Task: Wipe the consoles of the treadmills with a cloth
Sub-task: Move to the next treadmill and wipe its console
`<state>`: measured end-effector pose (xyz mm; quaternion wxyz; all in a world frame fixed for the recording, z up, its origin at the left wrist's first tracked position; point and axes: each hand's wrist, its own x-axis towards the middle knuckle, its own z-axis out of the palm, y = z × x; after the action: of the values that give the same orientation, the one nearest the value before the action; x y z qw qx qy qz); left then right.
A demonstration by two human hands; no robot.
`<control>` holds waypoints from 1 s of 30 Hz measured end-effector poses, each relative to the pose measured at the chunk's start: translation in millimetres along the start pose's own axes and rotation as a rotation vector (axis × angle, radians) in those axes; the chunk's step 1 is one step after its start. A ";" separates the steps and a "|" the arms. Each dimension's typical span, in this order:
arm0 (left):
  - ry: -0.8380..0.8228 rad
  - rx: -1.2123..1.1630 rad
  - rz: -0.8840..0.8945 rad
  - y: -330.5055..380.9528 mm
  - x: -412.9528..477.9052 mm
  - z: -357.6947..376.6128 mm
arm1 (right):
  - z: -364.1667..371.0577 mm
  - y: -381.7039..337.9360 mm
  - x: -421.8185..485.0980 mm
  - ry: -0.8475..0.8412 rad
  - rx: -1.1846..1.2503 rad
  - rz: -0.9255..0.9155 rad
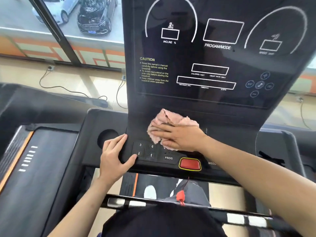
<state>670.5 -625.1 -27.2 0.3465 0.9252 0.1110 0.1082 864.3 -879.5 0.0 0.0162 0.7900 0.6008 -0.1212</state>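
Pressing the fluffy pink cloth (pixel 171 120) flat under the spread right hand (pixel 177 137) on the shiny black treadmill console (pixel 188 103), right by the number buttons (pixel 152 146), gripping the console's left edge with the left hand (pixel 114 154), maybe bumping the big red button (pixel 189 164) if sliding lower.

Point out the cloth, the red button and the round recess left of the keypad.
cloth (pixel 164 118), head view, its upper pink folds
red button (pixel 190 164), head view, middle of its face
round recess (pixel 106 138), head view, its dark floor
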 end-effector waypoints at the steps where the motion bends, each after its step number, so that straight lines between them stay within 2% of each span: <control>1: 0.001 0.003 -0.003 -1.4 0.0 -1.3 | 0.3 2.2 -8.1 0.000 0.009 0.026; 6: 0.003 0.019 -0.008 0.8 -0.5 1.9 | 5.6 12.7 -63.3 0.102 -0.027 0.104; 12: 0.019 0.052 -0.012 2.4 -0.7 5.3 | 26.0 15.6 -115.5 0.122 -0.038 0.333; 23: -0.007 0.087 -0.038 8.0 -2.6 5.9 | 44.1 15.6 -183.0 0.245 0.108 0.507; 27: 0.003 0.104 -0.035 7.3 -2.7 6.3 | 55.2 15.2 -213.4 0.238 0.089 0.655; 30: 0.010 0.111 -0.013 7.0 -2.4 7.5 | 66.2 1.2 -230.5 0.319 0.208 0.822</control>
<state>671.2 -635.7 -28.3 0.2949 0.9417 0.1245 0.1041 796.8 -1109.1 -15.7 -0.1095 0.9692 0.2170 -0.0410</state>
